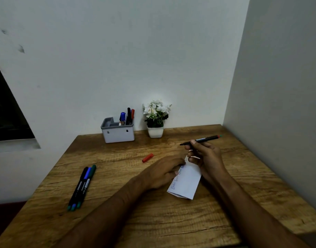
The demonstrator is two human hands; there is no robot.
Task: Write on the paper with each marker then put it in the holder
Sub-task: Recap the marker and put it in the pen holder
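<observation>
Right hand (205, 154) fingers pinch uncapped marker (200, 140), long axis level, tip pointing left — paper (186, 183) just below-left, pinned flat by left hand (162, 173), its red cap (147, 157) nearer the left

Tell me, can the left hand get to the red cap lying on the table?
Probably yes: the left hand rests on the paper, and only bare table lies between it and the red cap.
</observation>
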